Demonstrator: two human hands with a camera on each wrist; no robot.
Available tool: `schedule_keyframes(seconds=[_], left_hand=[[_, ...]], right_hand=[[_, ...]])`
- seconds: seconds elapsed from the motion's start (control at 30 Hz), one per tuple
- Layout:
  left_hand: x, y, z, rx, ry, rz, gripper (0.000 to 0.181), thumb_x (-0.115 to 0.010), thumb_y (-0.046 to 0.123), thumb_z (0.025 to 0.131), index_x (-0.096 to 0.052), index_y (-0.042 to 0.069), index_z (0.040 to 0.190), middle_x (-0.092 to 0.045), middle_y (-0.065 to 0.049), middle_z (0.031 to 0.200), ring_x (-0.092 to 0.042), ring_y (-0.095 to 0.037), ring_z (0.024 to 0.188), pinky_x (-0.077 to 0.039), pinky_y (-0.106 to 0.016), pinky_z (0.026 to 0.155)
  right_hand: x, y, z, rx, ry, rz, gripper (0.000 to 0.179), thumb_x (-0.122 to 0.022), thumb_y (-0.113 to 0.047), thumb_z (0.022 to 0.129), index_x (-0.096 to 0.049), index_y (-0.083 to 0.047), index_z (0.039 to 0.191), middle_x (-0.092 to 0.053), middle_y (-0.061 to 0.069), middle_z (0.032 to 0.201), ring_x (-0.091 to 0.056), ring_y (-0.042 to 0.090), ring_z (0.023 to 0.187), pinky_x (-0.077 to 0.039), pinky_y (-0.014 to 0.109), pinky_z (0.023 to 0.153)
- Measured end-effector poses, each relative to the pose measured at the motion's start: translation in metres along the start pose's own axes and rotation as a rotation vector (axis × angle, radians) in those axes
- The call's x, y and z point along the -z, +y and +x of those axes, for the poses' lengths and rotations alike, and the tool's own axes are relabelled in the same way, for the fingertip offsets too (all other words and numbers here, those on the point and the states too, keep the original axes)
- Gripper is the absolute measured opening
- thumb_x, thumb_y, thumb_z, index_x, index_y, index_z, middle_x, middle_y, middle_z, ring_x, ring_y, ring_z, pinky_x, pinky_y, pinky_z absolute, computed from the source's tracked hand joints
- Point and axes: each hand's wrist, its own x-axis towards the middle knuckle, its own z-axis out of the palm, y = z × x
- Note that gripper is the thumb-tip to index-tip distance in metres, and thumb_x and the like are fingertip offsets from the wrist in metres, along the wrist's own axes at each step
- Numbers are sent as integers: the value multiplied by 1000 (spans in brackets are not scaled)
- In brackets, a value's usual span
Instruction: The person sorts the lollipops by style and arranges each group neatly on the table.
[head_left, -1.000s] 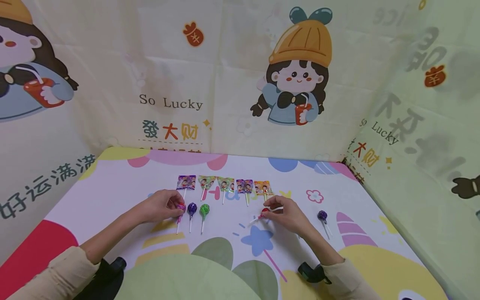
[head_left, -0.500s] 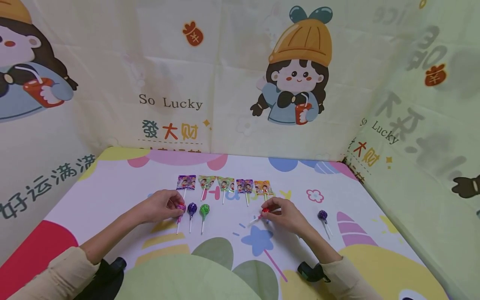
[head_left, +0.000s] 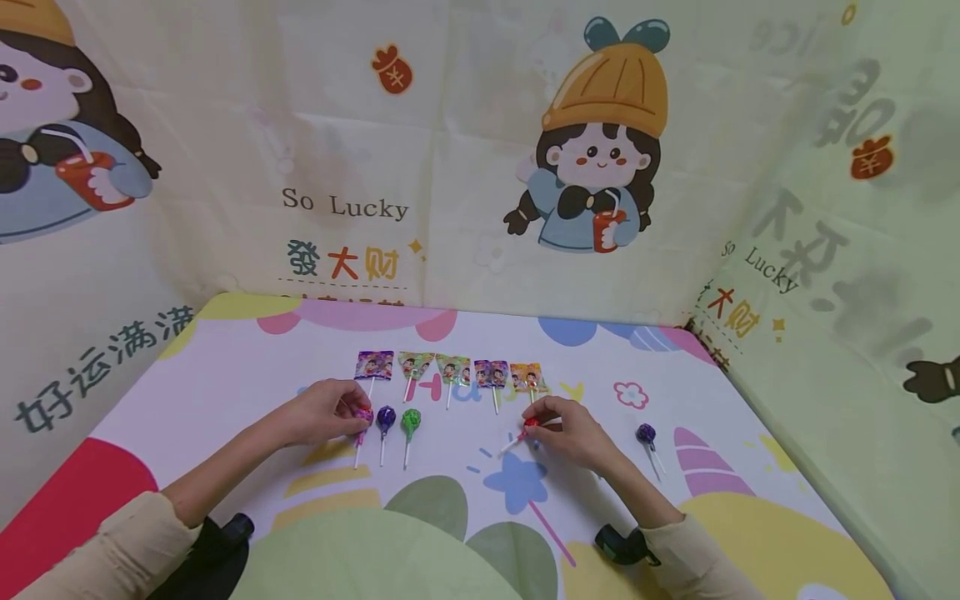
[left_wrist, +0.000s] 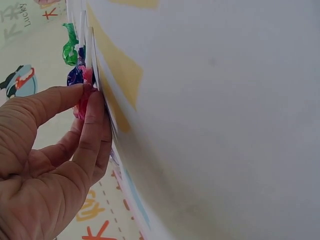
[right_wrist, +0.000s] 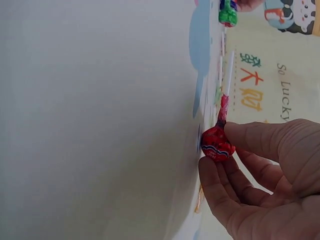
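Still well apart, the left hand pinches a pink-wrapped lollipop, the right hand a red-wrapped lollipop, both hardly moved since a second ago.

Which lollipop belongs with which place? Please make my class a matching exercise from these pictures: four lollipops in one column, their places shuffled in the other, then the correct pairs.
Column 1
1. Red lollipop
2. Green round lollipop
3. Orange-wrapped flat lollipop
4. Pink lollipop

Column 2 (as the head view shows it)
A. At the right end of the back row of five
B. Between the fingers of the left hand
C. Between the fingers of the right hand
D. At the right end of the front group of three

Pairs: 1-C, 2-D, 3-A, 4-B
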Motion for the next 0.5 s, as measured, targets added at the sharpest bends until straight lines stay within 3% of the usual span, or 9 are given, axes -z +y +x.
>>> schedule_keyframes(seconds=[0.2, 0.5], left_hand=[[-1, 1, 0, 7, 2, -7, 24, -80, 13, 88, -65, 2, 104, -61, -3, 88, -54, -18, 80, -51, -27, 71], [-2, 0, 0, 3, 5, -5, 23, -80, 12, 88, -65, 3, 103, -61, -3, 87, -54, -18, 80, -51, -26, 71]], right_hand=[[0, -1, 3, 12, -19, 4, 15, -72, -3, 93, -70, -4, 108, -70, 4, 105, -65, 21, 100, -56, 42, 93], [-4, -7, 10, 106, -60, 18, 14, -72, -5, 94, -69, -2, 107, -69, 7, 104, -65, 22, 100, -58, 38, 90]])
